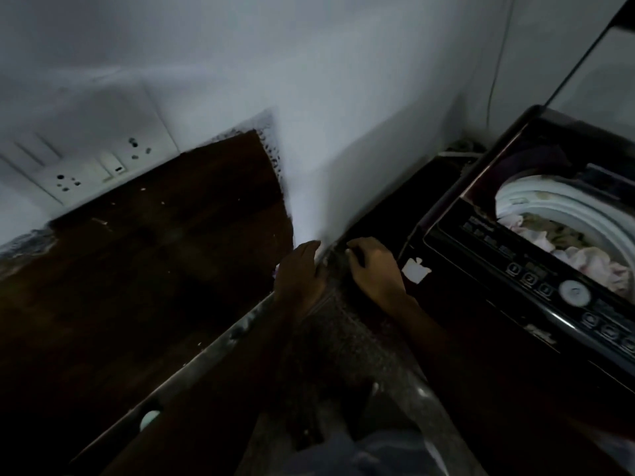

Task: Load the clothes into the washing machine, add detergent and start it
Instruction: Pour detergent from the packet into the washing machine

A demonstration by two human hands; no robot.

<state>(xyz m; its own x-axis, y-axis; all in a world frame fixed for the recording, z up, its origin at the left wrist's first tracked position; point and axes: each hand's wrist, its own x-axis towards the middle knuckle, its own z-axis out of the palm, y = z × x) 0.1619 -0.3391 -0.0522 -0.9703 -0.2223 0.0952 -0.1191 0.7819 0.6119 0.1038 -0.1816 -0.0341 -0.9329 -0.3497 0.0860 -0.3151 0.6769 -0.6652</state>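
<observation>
A black top-loading washing machine (481,255) stands at the right with its lid (591,56) raised. Pale clothes (563,242) fill its white drum. A control panel (549,286) with buttons and a round white knob runs along its front edge. My left hand (299,273) and my right hand (374,266) reach down low to the floor in the dark gap between the wall corner and the machine. Both hands have loosely curled fingers, and I see nothing in either. No detergent container is visible.
A white wall corner (309,187) comes down just beyond my hands. A dark wooden panel (154,269) covers the left side, below a white switch-and-socket plate (89,166). A grey speckled floor strip (343,338) runs under my arms. The scene is dim.
</observation>
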